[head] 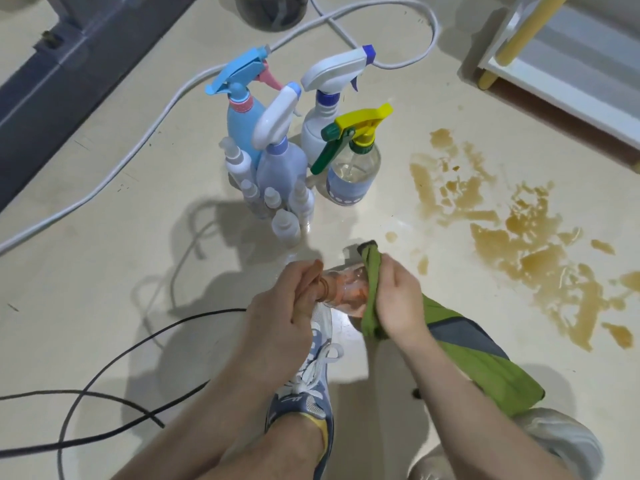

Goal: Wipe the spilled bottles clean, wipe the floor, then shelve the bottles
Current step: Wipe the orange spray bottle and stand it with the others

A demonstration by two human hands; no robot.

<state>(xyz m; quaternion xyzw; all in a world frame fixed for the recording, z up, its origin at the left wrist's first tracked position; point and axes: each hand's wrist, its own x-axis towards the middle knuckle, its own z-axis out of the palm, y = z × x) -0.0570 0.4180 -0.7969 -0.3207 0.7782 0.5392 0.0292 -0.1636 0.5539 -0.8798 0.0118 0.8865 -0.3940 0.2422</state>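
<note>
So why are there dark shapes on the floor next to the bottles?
Head view: those are shadows; the bottles block the light, so their shapes fall down-left on the floor, soft-edged, not sharp.

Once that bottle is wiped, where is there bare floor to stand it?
Bare floor lies left of the standing bottles, between the white cable and black cable. Right is taken by the brown spill; near the shoe it is crowded.
</note>
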